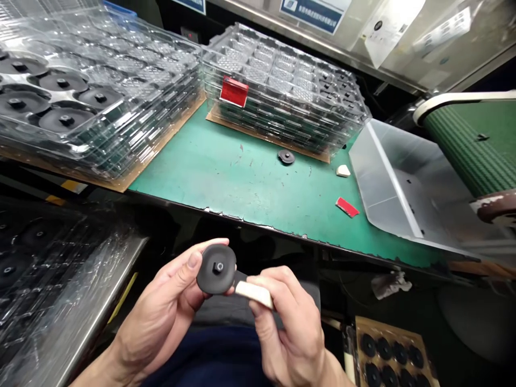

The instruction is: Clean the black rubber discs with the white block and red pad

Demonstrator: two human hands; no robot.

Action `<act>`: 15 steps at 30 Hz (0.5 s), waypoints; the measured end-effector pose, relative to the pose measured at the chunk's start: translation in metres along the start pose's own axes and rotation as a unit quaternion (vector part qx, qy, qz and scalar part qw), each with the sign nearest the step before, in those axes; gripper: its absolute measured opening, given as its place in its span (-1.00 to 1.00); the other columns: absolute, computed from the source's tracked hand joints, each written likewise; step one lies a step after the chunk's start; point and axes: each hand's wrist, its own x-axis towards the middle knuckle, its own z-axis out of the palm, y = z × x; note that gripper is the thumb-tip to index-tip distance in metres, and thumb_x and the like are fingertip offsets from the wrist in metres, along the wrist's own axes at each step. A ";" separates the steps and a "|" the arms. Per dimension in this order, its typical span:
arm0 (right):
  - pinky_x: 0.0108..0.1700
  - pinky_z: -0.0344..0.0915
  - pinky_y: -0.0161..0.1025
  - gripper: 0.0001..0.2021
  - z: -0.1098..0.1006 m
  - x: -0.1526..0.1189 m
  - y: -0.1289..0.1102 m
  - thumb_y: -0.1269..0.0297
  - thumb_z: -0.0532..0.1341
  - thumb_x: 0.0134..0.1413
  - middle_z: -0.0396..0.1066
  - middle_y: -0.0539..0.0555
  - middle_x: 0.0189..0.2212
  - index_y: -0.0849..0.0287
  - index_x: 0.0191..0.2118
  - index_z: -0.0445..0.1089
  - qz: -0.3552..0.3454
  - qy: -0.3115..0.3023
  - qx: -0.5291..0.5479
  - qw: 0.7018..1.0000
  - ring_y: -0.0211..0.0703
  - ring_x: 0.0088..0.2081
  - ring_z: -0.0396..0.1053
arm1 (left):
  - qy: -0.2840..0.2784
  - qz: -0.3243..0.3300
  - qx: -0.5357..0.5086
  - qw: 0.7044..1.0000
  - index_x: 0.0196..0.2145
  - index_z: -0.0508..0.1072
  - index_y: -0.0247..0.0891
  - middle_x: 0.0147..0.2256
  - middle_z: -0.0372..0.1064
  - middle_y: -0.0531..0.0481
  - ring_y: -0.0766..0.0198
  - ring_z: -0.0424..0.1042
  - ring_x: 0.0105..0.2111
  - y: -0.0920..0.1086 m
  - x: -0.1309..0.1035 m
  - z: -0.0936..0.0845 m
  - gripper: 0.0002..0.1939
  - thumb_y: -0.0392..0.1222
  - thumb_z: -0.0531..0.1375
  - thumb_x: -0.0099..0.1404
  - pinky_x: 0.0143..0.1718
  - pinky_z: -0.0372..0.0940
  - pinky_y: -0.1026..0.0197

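Nearest me, the left hand [163, 301] pinches one black disc [212, 283] at near centre, probably turned to keep its stem [218, 267] visible; the right hand [292, 317] grips one white block [253, 293] just beside it. Farther, I count one loose disc [287, 157], one white chip [342, 171], two tray stacks [278, 78], likely set back for room.

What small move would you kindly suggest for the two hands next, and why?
I would probably ease the small white block against the edge of the round black disc: the left hand holds the disc by its side, and the right hand pinches the block close beside that edge.
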 end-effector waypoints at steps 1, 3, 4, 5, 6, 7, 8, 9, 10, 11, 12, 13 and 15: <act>-0.21 0.46 -0.11 -0.67 -0.003 0.003 0.001 0.61 0.19 0.29 0.52 0.24 -0.16 0.33 0.12 0.48 0.006 0.000 -0.014 1.000 -0.05 -0.19 0.44 | -0.021 -0.010 0.006 1.000 0.07 0.72 -0.18 -0.15 0.71 -0.13 0.13 0.62 -0.29 -0.001 0.000 0.001 -0.64 0.04 0.36 0.44 -0.18 0.58 0.21; -0.20 0.44 -0.09 -0.66 -0.007 0.010 0.003 0.60 0.21 0.32 0.52 0.24 -0.15 0.34 0.16 0.47 -0.013 0.000 -0.044 0.999 -0.05 -0.19 0.44 | -0.074 -0.034 0.016 0.997 0.00 0.76 -0.22 -0.16 0.69 -0.16 0.10 0.56 -0.30 -0.004 -0.001 0.001 -0.64 0.07 0.37 0.42 -0.29 0.59 0.16; -0.20 0.43 -0.08 -0.67 -0.008 0.013 0.003 0.58 0.23 0.33 0.53 0.23 -0.16 0.34 0.17 0.46 -0.035 -0.003 -0.056 0.998 -0.05 -0.20 0.44 | -0.098 -0.044 0.016 0.994 -0.05 0.78 -0.23 -0.19 0.67 -0.16 0.11 0.52 -0.31 -0.006 -0.002 0.002 -0.64 0.09 0.39 0.41 -0.35 0.58 0.15; -0.20 0.42 -0.07 -0.68 -0.008 0.016 0.002 0.56 0.25 0.35 0.54 0.22 -0.16 0.33 0.17 0.46 -0.056 -0.006 -0.066 0.996 -0.05 -0.20 0.44 | -0.111 -0.048 0.012 0.993 -0.08 0.79 -0.22 -0.23 0.65 -0.14 0.11 0.49 -0.32 -0.007 -0.003 0.001 -0.64 0.11 0.40 0.39 -0.38 0.56 0.16; -0.20 0.41 -0.06 -0.69 -0.007 0.018 0.002 0.53 0.27 0.36 0.55 0.22 -0.17 0.32 0.17 0.46 -0.070 -0.009 -0.074 0.995 -0.04 -0.20 0.44 | -0.109 -0.049 0.005 0.993 -0.09 0.79 -0.20 -0.25 0.63 -0.13 0.11 0.48 -0.31 -0.008 -0.004 0.001 -0.64 0.12 0.40 0.38 -0.39 0.56 0.16; -0.20 0.41 -0.06 -0.70 -0.006 0.019 0.002 0.52 0.27 0.36 0.55 0.21 -0.17 0.32 0.15 0.47 -0.071 -0.012 -0.079 0.994 -0.04 -0.21 0.44 | -0.096 -0.051 -0.002 0.994 -0.08 0.79 -0.18 -0.24 0.64 -0.12 0.10 0.48 -0.29 -0.009 -0.004 0.000 -0.63 0.13 0.41 0.38 -0.36 0.57 0.14; -0.20 0.40 -0.06 -0.72 -0.006 0.020 0.001 0.52 0.27 0.36 0.55 0.20 -0.17 0.31 0.13 0.47 -0.063 -0.014 -0.081 0.995 -0.04 -0.22 0.43 | -0.074 -0.051 -0.007 0.996 -0.04 0.78 -0.16 -0.21 0.65 -0.12 0.08 0.50 -0.26 -0.009 -0.004 -0.001 -0.62 0.15 0.41 0.37 -0.32 0.57 0.13; -0.22 0.39 -0.06 -0.73 -0.005 0.020 0.001 0.54 0.26 0.34 0.55 0.20 -0.18 0.31 0.11 0.48 -0.049 -0.015 -0.079 0.996 -0.05 -0.23 0.42 | -0.051 -0.050 -0.009 0.997 0.00 0.77 -0.15 -0.16 0.67 -0.13 0.07 0.51 -0.23 -0.009 -0.004 -0.002 -0.59 0.15 0.42 0.36 -0.28 0.57 0.13; -0.23 0.38 -0.07 -0.72 -0.004 0.020 0.000 0.56 0.25 0.33 0.56 0.20 -0.18 0.31 0.10 0.48 -0.037 -0.014 -0.075 0.996 -0.06 -0.24 0.42 | -0.037 -0.049 -0.007 0.998 0.02 0.76 -0.15 -0.13 0.67 -0.13 0.07 0.52 -0.22 -0.008 -0.005 -0.002 -0.58 0.16 0.42 0.36 -0.26 0.57 0.14; -0.24 0.37 -0.08 -0.71 -0.003 0.020 -0.001 0.57 0.25 0.31 0.56 0.20 -0.18 0.31 0.10 0.47 -0.030 -0.011 -0.073 0.997 -0.06 -0.25 0.41 | -0.039 -0.047 -0.005 0.998 0.01 0.76 -0.16 -0.13 0.67 -0.14 0.09 0.51 -0.24 -0.008 -0.004 -0.002 -0.57 0.16 0.42 0.36 -0.26 0.56 0.14; -0.24 0.37 -0.08 -0.71 -0.002 0.020 -0.001 0.58 0.25 0.30 0.57 0.19 -0.18 0.31 0.10 0.47 -0.027 -0.007 -0.074 0.997 -0.06 -0.25 0.42 | -0.055 -0.042 -0.003 0.998 -0.01 0.77 -0.19 -0.17 0.67 -0.13 0.12 0.49 -0.29 -0.008 -0.004 -0.001 -0.57 0.16 0.42 0.36 -0.29 0.55 0.15; -0.22 0.37 -0.07 -0.71 -0.001 0.020 -0.002 0.58 0.25 0.30 0.57 0.19 -0.17 0.30 0.10 0.47 -0.028 -0.003 -0.077 0.997 -0.06 -0.24 0.42 | -0.073 -0.034 -0.003 0.997 -0.03 0.78 -0.21 -0.21 0.66 -0.13 0.14 0.48 -0.32 -0.008 -0.004 -0.001 -0.58 0.15 0.41 0.36 -0.31 0.54 0.16; -0.19 0.37 -0.05 -0.73 0.000 0.019 -0.003 0.57 0.26 0.32 0.58 0.19 -0.15 0.29 0.08 0.48 -0.023 -0.001 -0.082 0.996 -0.04 -0.21 0.44 | -0.077 -0.023 -0.012 0.997 -0.04 0.78 -0.20 -0.22 0.66 -0.12 0.13 0.49 -0.29 -0.007 -0.003 0.000 -0.58 0.16 0.41 0.36 -0.30 0.53 0.19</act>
